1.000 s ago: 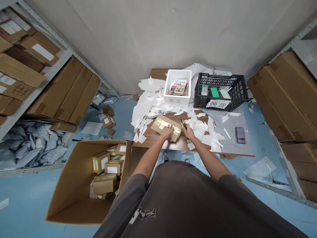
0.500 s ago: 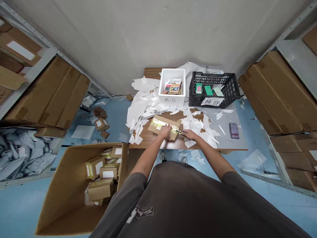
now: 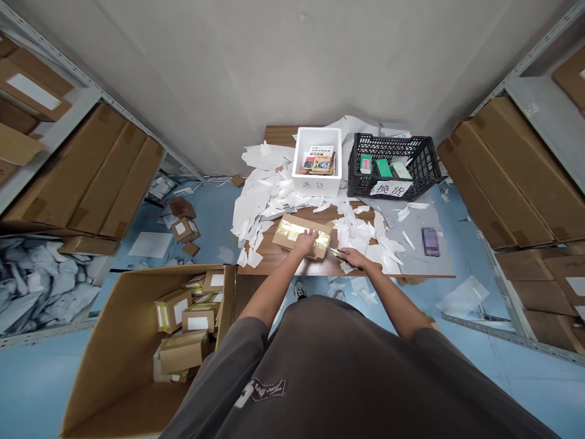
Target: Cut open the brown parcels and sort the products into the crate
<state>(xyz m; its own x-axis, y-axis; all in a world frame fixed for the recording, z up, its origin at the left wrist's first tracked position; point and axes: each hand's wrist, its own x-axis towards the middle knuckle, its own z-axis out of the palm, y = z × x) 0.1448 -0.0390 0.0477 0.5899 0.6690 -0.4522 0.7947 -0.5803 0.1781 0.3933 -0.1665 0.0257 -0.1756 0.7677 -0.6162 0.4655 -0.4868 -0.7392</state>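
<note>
A taped cardboard box (image 3: 287, 231) lies at a slant near the front edge of the wooden table (image 3: 274, 267). Shiny yellowish tape and a white label run along its top. My left hand (image 3: 307, 242) grips the box at its near side, fingers over the top. In my right hand (image 3: 353, 258) is a utility knife (image 3: 337, 251), its blade pointing left at the box's right end. Whether the blade touches the cardboard I cannot tell.
Torn white paper (image 3: 256, 201) litters the table. Behind stand a white foam box (image 3: 315, 185) with books and a black crate (image 3: 425, 177) with green packs. A phone (image 3: 430, 242) lies right. A large carton (image 3: 105, 341) of small parcels stands left; shelves (image 3: 86, 110) flank both sides.
My right hand has drawn the knife slightly down and to the right, showing more of the blade. My left hand stays on the box.
</note>
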